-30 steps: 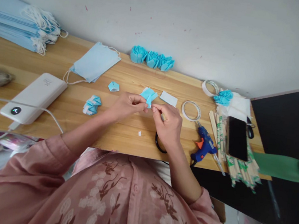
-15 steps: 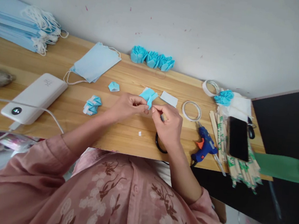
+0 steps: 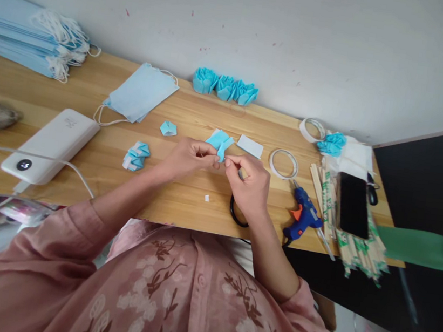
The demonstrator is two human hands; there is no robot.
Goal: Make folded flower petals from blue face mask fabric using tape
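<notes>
My left hand (image 3: 192,157) is closed, thumb and forefinger pinching the lower edge of a light-blue folded piece of mask fabric (image 3: 220,139). My right hand (image 3: 249,183) meets it from the right, its fingertips pinched at the same edge; the fingers hide the exact grip. Below the right palm, a black loop (image 3: 233,208) shows, partly covered by the hand. A pale folded strip (image 3: 250,146) lies just beyond the right fingers. On the table left of my hands are a small blue folded pentagon (image 3: 168,128) and blue folded pieces with white tape (image 3: 137,156).
Three blue fabric flowers (image 3: 226,87) stand by the wall. Blue masks (image 3: 143,93) and a white power bank (image 3: 50,146) lie left. To the right are a tape roll (image 3: 285,151), a blue glue gun (image 3: 304,215), wrapped chopsticks (image 3: 359,255) and a phone (image 3: 353,205).
Almost nothing differs. The blue piece's lower edge has shifted slightly between my fingertips; both hands stay in place.
</notes>
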